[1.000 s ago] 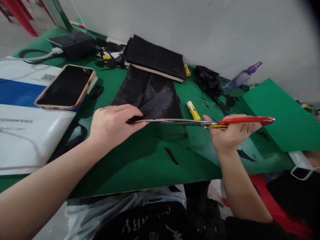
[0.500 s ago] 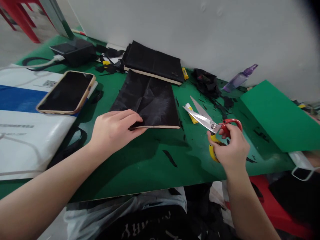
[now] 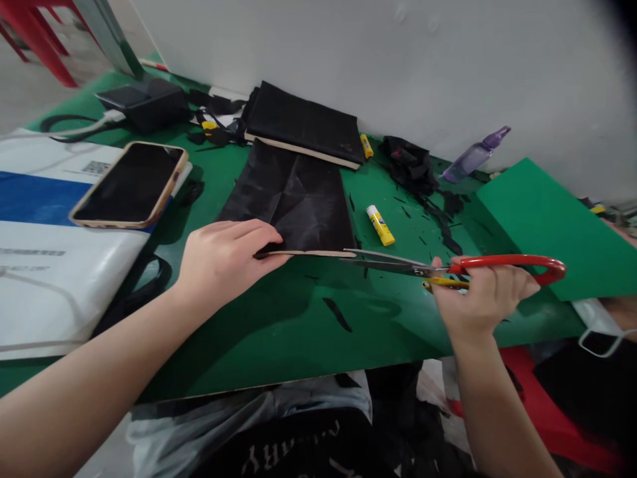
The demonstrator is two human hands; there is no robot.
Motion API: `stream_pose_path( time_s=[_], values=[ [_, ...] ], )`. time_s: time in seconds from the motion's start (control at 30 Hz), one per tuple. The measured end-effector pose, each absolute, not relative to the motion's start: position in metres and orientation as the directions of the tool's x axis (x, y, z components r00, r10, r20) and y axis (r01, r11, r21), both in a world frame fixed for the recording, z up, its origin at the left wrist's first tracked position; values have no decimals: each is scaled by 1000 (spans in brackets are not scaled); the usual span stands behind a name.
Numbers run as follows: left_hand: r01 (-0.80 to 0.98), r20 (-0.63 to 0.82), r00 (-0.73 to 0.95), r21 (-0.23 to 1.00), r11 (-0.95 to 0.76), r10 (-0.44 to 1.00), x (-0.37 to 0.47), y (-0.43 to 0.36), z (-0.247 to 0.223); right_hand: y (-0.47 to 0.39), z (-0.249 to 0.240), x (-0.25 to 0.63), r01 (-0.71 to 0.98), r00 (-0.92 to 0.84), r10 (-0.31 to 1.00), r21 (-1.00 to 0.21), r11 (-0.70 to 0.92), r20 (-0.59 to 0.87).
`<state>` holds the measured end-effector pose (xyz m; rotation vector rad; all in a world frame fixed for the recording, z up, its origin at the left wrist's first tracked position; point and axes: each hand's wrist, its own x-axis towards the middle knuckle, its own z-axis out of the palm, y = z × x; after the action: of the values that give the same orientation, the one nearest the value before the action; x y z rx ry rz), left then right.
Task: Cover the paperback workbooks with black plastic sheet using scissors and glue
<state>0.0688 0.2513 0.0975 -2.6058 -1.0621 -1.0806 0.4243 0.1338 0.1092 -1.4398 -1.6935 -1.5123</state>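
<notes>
My left hand [image 3: 229,265] pinches the near left edge of a creased black sheet [image 3: 308,206], with its pale front edge raised a little off the green table [image 3: 279,338]. In my right hand [image 3: 482,299] are scissors [image 3: 507,261] with one red and one yellow handle. Their blades point left, slightly parted, and the tips are at the sheet's near right corner. Whether the blades touch the sheet I cannot tell. A yellow glue stick [image 3: 381,226] lies just beyond the blades.
A black stack [image 3: 306,123] lies behind the sheet. On the left are a phone [image 3: 132,184] on a white package [image 3: 50,285] and a black box [image 3: 144,103]. A purple spray bottle [image 3: 475,158], black scraps [image 3: 411,162] and a green board [image 3: 557,226] are to the right.
My right hand has turned the scissors so that the blades lie nearly level and reach left to the sheet's corner. The blades are less spread than before. My left hand has hardly moved.
</notes>
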Motion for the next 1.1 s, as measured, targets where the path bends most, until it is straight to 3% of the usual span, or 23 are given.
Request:
stream_pose_path(
  time_s=[0.47, 0.73, 1.1],
  values=[
    [647, 670, 481, 164, -745, 565, 69, 252, 97, 151, 109, 413, 896, -311, 407, 408, -175, 859],
    [637, 682, 484, 155, -755, 549, 67, 254, 97, 164, 111, 420, 850, -403, 345, 486, -202, 848],
    [638, 679, 486, 155, -754, 551, 67, 255, 97, 178, 114, 429, 857, -319, 392, 439, -269, 863]
  ],
)
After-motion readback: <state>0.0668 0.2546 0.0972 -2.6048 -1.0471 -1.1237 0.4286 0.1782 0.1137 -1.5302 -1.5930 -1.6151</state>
